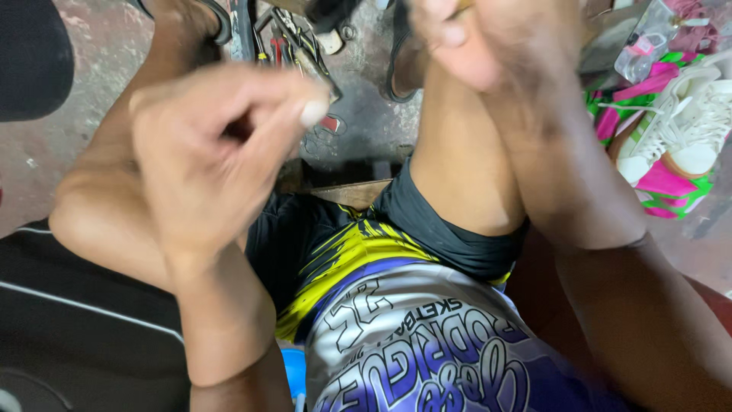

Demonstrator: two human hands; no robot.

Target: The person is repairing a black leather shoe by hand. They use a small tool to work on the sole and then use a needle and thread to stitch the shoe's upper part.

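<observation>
My left hand [221, 145] is raised close to the camera, fingers curled and thumb pressed against the fingertips. Nothing shows between them. My right hand [488, 38] is up at the top edge, blurred, fingers closed. Whether it holds anything cannot be made out. Both hands hover above my bare knees. I sit in black, yellow and purple printed shorts [396, 320].
Several hand tools [297, 38] lie on the stained concrete floor beyond my knees, with a sandalled foot [400, 69] beside them. At the right, a white shoe [686, 130] rests on pink and green fabric [671, 183], near a clear plastic bottle [648, 38]. A dark rounded object [30, 53] sits top left.
</observation>
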